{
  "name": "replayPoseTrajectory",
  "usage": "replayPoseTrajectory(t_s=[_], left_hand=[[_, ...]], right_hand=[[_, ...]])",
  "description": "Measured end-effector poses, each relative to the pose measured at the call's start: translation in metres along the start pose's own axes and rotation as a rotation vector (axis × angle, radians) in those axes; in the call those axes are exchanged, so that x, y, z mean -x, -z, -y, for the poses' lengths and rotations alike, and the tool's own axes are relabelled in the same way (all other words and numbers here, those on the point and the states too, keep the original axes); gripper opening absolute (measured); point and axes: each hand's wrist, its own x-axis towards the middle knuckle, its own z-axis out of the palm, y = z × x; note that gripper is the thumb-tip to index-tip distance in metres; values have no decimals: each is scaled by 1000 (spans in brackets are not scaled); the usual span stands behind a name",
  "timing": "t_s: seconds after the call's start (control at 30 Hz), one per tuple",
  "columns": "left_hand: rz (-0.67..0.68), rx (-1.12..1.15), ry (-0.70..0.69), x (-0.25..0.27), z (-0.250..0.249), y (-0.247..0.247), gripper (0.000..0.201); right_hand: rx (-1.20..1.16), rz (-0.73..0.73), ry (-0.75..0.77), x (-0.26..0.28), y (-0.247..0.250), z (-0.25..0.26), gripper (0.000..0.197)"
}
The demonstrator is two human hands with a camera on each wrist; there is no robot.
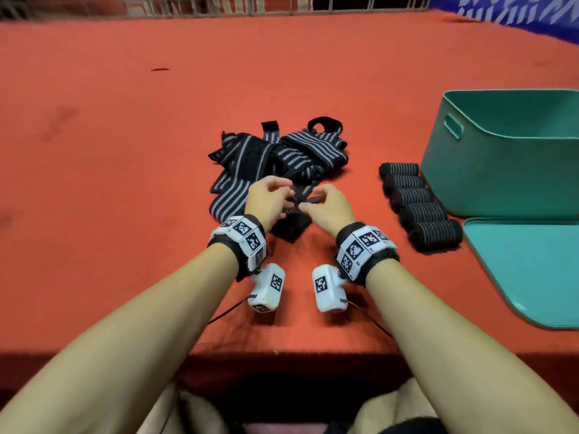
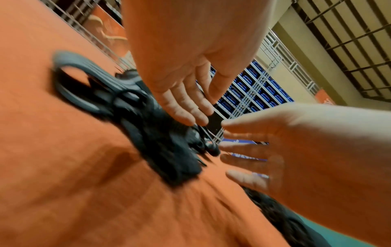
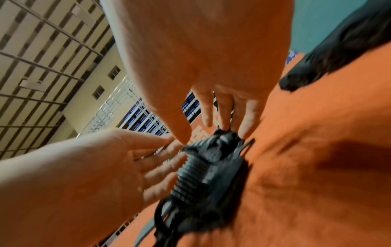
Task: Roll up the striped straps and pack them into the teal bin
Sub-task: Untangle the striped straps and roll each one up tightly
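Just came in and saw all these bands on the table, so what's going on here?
A person is rolling striped straps at a red table. Both the left hand and the right hand pinch one strap end at the near edge of the loose pile. Five finished rolls lie in a row beside the teal bin, not yet packed. The bin's lid lies flat in front of it.
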Motion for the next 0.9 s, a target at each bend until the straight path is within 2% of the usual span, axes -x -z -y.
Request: replayPoseTrajectory(t_s=[0.1, 0.17, 0.23, 0.33, 0.4, 0.47, 0.63, 0.73, 0.8, 0.9], left_hand=[[-129, -34, -17, -14, 17, 46, 15], [-76, -16, 44, -17, 28, 65, 16], [24, -6, 125, -19, 37, 73, 23], [114, -39, 161, -20, 49, 75, 29], [123, -61, 154, -23, 55, 73, 30], [108, -24, 153, -26, 61, 73, 29], [101, 32, 140, -25, 69, 71, 33], [114, 20, 135, -20, 65, 72, 28], [137, 12, 138, -19, 64, 71, 26], [151, -34, 131, -18, 66, 70, 20]], right_hand=[[-18, 53, -64, -9, -44, 4, 77], [10, 71, -100, -10, -62, -2, 89], [57, 32, -100, -10, -70, -9, 89], [9, -12, -113, -14, -74, -14, 69], [-140, -56, -110, -18, -74, -18, 47], [-231, -93, -91, -16, -74, -18, 34], [-421, -139, -49, -8, -72, -21, 14], [-504, -152, -71, -5, -64, -20, 15], [-664, -148, -113, -4, -58, -21, 14], [-1054, -152, -252, -5, -43, -25, 11]])
